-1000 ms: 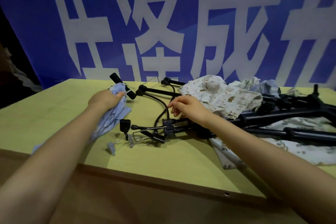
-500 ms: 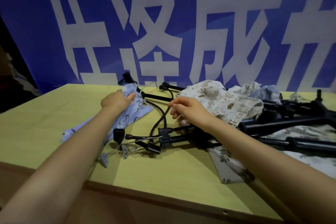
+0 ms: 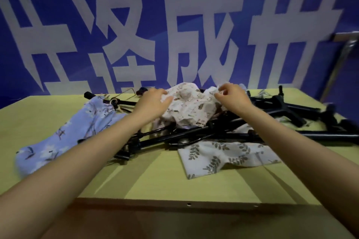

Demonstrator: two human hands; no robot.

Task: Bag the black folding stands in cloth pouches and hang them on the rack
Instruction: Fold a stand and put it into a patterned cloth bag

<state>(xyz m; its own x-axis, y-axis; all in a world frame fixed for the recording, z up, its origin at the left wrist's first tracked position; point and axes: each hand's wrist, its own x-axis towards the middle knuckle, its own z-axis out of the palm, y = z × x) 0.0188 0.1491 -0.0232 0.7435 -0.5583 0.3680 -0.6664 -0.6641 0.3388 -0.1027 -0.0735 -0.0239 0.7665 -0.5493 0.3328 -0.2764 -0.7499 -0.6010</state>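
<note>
Both arms outstretched fwd; left grip (image 3: 155,99) fingers loosely extended, right grip (image 3: 231,96) fingers curled, pinching.

The near strip of the yellow table (image 3: 174,180) lies bare, so a hand can pass freely along its front edge. Farther back, a tangle of black folding stands (image 3: 194,136) blocks the middle and right, with a blue floral pouch (image 3: 68,134) spread at left and a leaf-print pouch (image 3: 223,153) in front. Behind, the blue banner (image 3: 174,25) closes off the far side.
</note>
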